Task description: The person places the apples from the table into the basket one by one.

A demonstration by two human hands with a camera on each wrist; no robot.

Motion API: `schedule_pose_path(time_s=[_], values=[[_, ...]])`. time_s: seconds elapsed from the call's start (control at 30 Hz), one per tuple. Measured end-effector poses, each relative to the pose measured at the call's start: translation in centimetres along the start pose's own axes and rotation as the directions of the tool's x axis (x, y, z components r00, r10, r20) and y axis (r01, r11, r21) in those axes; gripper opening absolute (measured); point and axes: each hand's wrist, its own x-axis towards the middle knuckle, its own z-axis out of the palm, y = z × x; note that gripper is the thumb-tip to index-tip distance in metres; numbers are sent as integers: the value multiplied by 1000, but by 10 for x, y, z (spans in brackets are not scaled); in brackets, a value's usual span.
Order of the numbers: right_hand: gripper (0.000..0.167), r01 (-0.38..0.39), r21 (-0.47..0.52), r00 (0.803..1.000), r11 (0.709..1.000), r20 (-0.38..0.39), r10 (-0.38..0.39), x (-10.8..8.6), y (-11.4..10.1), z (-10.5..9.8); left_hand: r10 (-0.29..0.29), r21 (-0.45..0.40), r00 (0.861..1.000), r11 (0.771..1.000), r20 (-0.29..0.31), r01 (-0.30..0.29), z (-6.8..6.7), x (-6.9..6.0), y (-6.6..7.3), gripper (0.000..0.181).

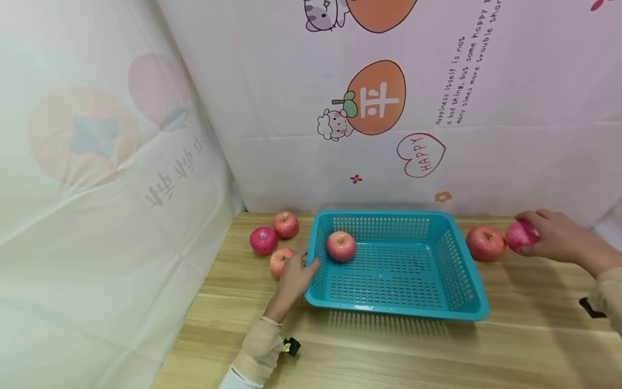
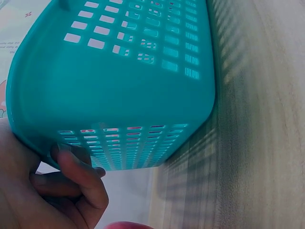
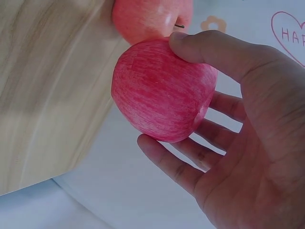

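A deep pink apple [image 3: 164,90] sits between the thumb and fingers of my right hand [image 1: 554,235], at the right of the table. Beside it is a larger red apple [image 1: 486,243], near the basket's right wall. My left hand [image 1: 293,278] grips the left rim of a turquoise plastic basket [image 1: 389,309]; the left wrist view shows the fingers [image 2: 81,174] curled under that rim. Inside the basket, one light red apple [image 1: 342,246] rests toward the left. Left of the basket lie a dark pink apple [image 1: 263,240], a red apple [image 1: 285,224] and another apple [image 1: 281,261] partly behind my left hand.
Everything stands on a wooden table [image 1: 233,335]. A white printed cloth [image 1: 291,173] hangs along its back edge, close behind the basket. Another pale cloth [image 1: 112,259] drapes down on the left side.
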Motion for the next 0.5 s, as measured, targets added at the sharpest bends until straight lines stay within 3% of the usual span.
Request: schedule_pose_path(time_s=[0.5], values=[[75,36,-23,998,999,-58,-38,-2,-13,-8,7,14,1000,1000,-11,-6,0,2,-2,42]])
